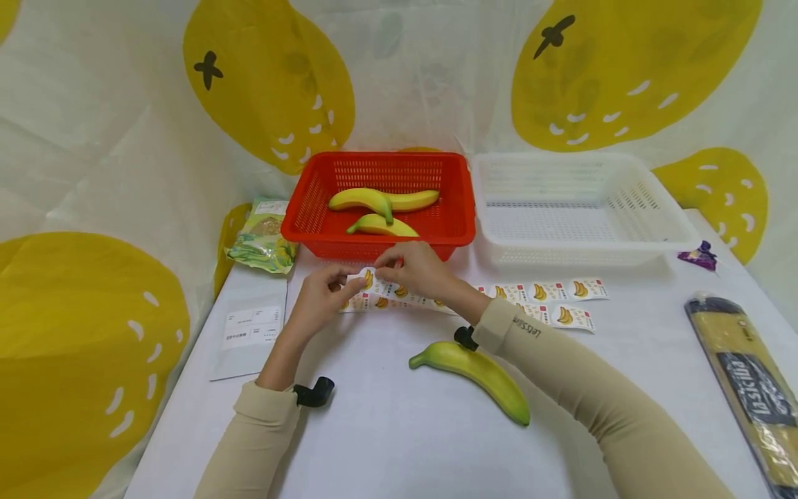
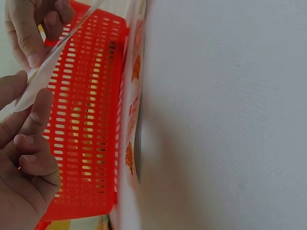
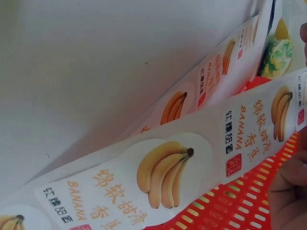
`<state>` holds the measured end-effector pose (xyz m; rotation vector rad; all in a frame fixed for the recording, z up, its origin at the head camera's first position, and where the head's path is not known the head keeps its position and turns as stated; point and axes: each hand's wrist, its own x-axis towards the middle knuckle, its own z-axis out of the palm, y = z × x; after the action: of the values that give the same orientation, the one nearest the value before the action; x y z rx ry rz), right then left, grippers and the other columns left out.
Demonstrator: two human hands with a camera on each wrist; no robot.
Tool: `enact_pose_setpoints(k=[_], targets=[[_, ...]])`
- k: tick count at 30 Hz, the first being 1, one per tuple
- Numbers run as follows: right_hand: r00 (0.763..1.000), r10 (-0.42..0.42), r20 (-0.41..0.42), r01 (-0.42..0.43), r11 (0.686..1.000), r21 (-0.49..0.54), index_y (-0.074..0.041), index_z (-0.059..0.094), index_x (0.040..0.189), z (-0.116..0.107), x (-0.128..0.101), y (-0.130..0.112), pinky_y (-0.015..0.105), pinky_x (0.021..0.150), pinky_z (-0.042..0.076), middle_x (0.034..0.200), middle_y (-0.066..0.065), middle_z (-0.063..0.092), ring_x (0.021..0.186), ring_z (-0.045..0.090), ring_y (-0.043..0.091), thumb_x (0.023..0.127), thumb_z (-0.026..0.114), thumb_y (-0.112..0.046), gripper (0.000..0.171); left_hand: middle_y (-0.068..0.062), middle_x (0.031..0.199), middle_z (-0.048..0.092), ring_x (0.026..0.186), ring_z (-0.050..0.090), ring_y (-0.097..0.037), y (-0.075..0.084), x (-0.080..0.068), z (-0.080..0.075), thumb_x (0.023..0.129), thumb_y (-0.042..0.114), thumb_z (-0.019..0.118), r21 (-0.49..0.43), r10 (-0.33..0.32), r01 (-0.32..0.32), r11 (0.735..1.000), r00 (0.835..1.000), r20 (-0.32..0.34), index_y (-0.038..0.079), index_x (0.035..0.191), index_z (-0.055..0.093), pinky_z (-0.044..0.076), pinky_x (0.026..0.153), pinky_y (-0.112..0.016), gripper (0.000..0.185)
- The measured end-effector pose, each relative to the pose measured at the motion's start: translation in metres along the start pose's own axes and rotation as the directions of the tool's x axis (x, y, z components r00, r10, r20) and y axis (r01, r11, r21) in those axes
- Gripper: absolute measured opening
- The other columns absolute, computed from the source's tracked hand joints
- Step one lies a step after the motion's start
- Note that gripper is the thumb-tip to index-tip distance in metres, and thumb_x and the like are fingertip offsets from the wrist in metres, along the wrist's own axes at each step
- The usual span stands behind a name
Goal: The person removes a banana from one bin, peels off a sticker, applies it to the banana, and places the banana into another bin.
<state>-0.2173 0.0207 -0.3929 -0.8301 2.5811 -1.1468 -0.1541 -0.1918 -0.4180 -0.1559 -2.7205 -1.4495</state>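
Observation:
My left hand [image 1: 314, 299] pinches the end of a raised strip of banana stickers [image 1: 402, 292] between thumb and fingers. My right hand [image 1: 425, 269] grips the same strip close beside it, fingertips at its upper edge. Printed bananas and lettering show large on the held strip [image 3: 165, 175] in the right wrist view. Behind it, another row of stickers [image 1: 564, 317] lies on the table, partly hidden by the right forearm. A single yellow-green banana [image 1: 476, 374] rests on the table below the right wrist.
Several bananas [image 1: 361, 199] lie in a red basket [image 1: 378, 247] behind the hands. To its right stands a white basket [image 1: 580, 251]. A green-yellow packet [image 1: 264, 239] and a labelled flat pouch [image 1: 249, 333] are at left; a pasta pack [image 1: 745, 388] and small purple wrapper [image 1: 699, 256] are at right.

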Motion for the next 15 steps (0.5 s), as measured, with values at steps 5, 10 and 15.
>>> enact_pose_setpoints(k=[5, 10, 15], targets=[[1.000, -0.016, -0.015, 0.016, 1.000, -0.017, -0.017, 0.080, 0.105, 0.003, -0.002, 0.001, 0.027, 0.070, 0.047, 0.094, -0.003, 0.074, 0.081, 0.056, 0.017, 0.094, 0.075, -0.022, 0.013, -0.011, 0.099, 0.069, 0.088, 0.057, -0.023, -0.003, 0.006, -0.008, 0.098, 0.038, 0.068, -0.051, -0.098, 0.104, 0.993, 0.989, 0.115, 0.006, 0.114, 0.072, 0.047, 0.074, -0.028, 0.036], [0.999, -0.031, -0.016, 0.030, 0.999, -0.035, -0.017, 0.079, 0.107, 0.002, -0.006, -0.002, 0.027, 0.072, 0.049, 0.094, -0.002, 0.074, 0.082, 0.057, 0.017, 0.094, 0.075, -0.022, 0.015, -0.005, 0.096, 0.057, 0.075, 0.046, -0.017, -0.006, 0.020, -0.021, 0.100, 0.055, 0.057, -0.148, -0.296, 0.335, 0.930, 0.926, 0.235, 0.006, 0.109, 0.069, 0.040, 0.063, -0.023, 0.051], [0.999, -0.044, 0.010, 0.044, 0.998, -0.047, -0.017, 0.079, 0.108, 0.003, -0.007, -0.004, 0.026, 0.071, 0.048, 0.095, -0.003, 0.074, 0.082, 0.058, 0.018, 0.095, 0.074, -0.022, 0.015, 0.001, 0.075, 0.046, 0.062, 0.038, -0.012, -0.011, 0.026, -0.022, 0.100, 0.040, 0.063, -0.258, -0.316, 0.411, 0.875, 0.886, 0.340, 0.010, 0.085, 0.065, 0.033, 0.054, -0.023, 0.034]])
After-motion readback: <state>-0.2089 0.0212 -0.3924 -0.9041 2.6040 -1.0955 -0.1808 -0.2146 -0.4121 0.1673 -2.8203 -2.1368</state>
